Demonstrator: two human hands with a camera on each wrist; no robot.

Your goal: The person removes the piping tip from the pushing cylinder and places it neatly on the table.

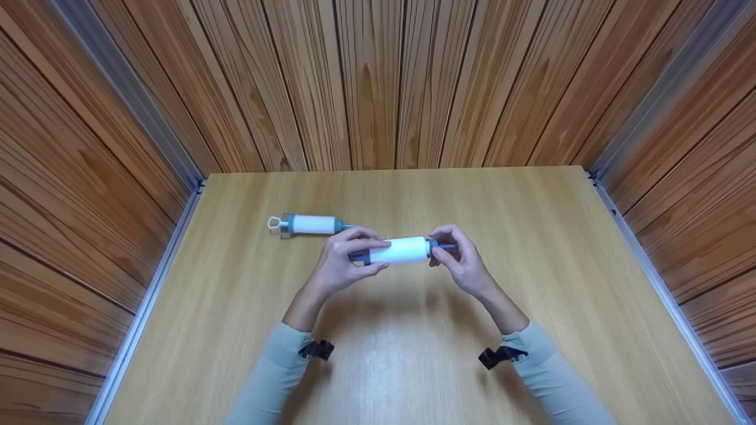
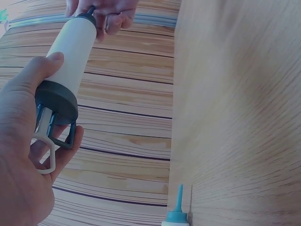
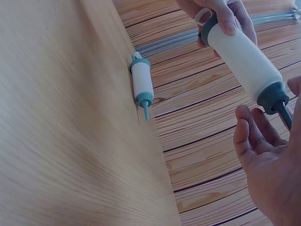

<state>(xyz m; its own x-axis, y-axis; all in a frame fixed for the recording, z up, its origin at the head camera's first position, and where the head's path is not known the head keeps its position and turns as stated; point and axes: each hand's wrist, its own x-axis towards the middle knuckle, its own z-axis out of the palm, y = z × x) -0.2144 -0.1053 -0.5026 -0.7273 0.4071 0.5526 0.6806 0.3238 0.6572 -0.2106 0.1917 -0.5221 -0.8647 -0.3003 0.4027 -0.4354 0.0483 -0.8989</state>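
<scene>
Both hands hold one syringe (image 1: 403, 250) level over the middle of the table. It has a white barrel, dark blue-grey end caps, a thin nozzle and a pale loop-shaped plunger handle. My left hand (image 1: 344, 260) grips the handle end, thumb along the barrel (image 2: 74, 52). In the left wrist view the plunger loop (image 2: 45, 150) stands inside that palm. At the other end, my right hand (image 1: 463, 262) has thumb and fingers curled about the nozzle cap (image 3: 273, 96); the nozzle (image 3: 285, 114) points toward its palm.
A second syringe (image 1: 313, 225), white with teal caps, lies on the table (image 1: 502, 206) beyond my left hand, nozzle to the right. Wooden plank walls (image 1: 378, 88) with metal edge rails (image 1: 655, 254) enclose the table at the back and sides.
</scene>
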